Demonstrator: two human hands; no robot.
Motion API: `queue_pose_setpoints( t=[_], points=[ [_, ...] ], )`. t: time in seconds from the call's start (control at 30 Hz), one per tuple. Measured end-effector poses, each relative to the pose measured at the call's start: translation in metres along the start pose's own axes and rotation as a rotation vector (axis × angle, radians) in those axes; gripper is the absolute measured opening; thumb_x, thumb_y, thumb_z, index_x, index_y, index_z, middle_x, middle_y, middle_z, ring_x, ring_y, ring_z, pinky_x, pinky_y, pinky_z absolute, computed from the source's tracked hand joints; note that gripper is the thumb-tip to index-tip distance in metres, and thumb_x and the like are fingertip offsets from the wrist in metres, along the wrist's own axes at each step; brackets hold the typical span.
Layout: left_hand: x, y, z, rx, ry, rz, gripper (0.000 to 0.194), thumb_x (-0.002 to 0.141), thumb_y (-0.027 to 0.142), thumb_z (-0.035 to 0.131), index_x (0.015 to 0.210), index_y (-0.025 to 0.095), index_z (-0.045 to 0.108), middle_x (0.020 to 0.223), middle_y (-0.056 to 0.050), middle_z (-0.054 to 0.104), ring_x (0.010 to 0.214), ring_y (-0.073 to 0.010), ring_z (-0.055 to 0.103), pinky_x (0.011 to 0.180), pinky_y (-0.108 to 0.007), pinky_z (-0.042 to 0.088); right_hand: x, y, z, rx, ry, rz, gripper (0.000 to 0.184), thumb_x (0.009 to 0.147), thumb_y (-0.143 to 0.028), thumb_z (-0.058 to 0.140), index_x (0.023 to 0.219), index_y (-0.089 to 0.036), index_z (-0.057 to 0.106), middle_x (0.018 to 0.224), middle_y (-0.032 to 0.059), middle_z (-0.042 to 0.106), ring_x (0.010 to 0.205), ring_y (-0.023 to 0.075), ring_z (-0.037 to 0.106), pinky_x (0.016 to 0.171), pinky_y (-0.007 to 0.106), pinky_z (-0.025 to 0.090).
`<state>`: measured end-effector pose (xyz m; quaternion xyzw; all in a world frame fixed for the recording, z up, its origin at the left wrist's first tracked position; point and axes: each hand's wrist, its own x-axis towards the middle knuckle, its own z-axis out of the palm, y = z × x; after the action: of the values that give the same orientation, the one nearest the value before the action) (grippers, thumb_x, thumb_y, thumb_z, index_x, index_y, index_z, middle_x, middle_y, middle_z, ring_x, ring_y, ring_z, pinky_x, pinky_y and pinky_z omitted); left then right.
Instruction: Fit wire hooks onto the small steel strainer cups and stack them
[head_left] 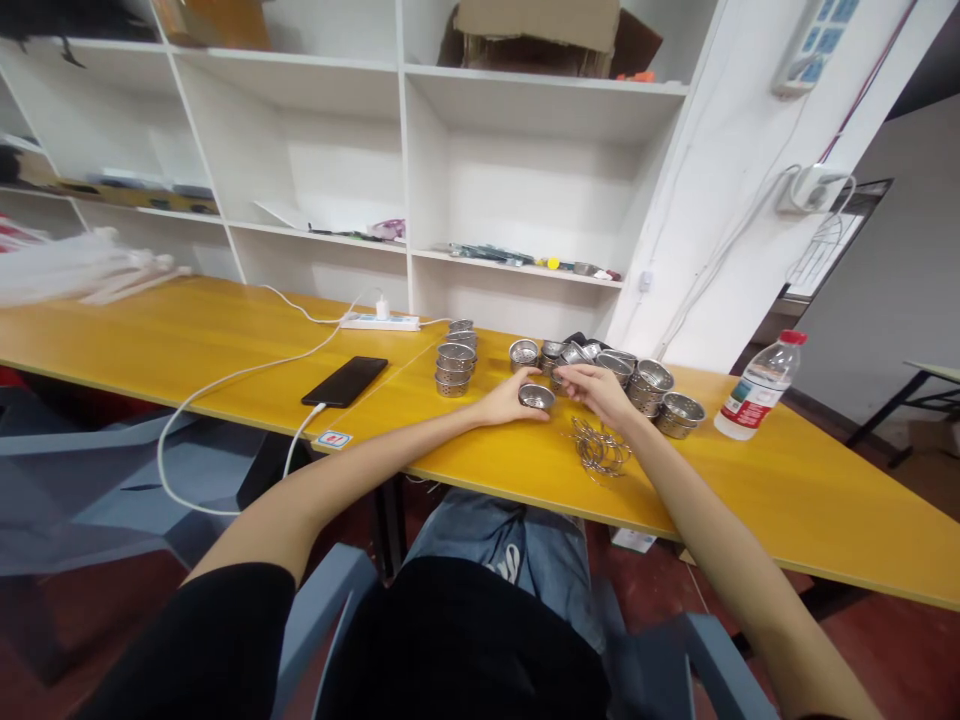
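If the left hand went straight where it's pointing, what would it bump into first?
Probably the right hand, just past the metal cup that the left hand holds, though depth is hard to tell.
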<state>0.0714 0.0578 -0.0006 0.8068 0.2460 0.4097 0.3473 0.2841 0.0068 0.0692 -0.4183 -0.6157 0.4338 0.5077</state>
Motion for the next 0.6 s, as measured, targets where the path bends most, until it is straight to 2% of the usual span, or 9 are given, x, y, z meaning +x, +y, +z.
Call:
queue_pose_setpoints(
  t=[0.1,0.23,0.4,0.6],
  points=[
    [0.002,-0.002,0.001,0.033,0.059,0.105,0.094,0.065,0.036,0.092,0.144,0.02,0.044,0.134,-0.014,0.062,0.124,-0.0312,0.063,0.11,-0.047,0.047,0.001,0.006,0.006,0.102,-0.017,0.032,0.04,0.061,-0.048,0.094,0.081,-0.016,0.081,0.069,0.0007,0.061,0.063,0.0105,0.049,0.057,0.027,0.038],
    [-0.002,0.002,-0.006,0.226,0.092,0.199,0.085,0.069,0.032,0.087,0.143,0.02,0.047,0.142,-0.014,0.059,0.132,-0.0328,0.058,0.115,-0.047,0.043,0.001,0.015,0.018,0.166,-0.063,0.023,0.034,0.064,-0.043,0.093,0.077,-0.016,0.078,0.067,0.0002,0.057,0.064,0.0108,0.045,0.056,0.027,0.035],
    [-0.006,0.006,-0.01,0.393,0.071,0.244,0.082,0.074,0.029,0.08,0.147,0.021,0.043,0.146,-0.013,0.056,0.136,-0.0329,0.054,0.118,-0.049,0.043,0.002,0.023,0.03,0.214,-0.093,0.047,0.033,0.064,-0.041,0.092,0.072,-0.015,0.075,0.07,0.0017,0.06,0.06,0.0097,0.041,0.053,0.027,0.03],
    [-0.007,0.009,-0.006,0.48,0.059,0.292,0.081,0.076,0.023,0.073,0.149,0.019,0.04,0.147,-0.016,0.053,0.137,-0.0336,0.051,0.119,-0.051,0.042,0.001,0.021,0.032,0.253,-0.098,0.078,0.036,0.062,-0.041,0.094,0.066,-0.014,0.069,0.069,0.0004,0.056,0.059,0.0082,0.039,0.051,0.026,0.027]
  ],
)
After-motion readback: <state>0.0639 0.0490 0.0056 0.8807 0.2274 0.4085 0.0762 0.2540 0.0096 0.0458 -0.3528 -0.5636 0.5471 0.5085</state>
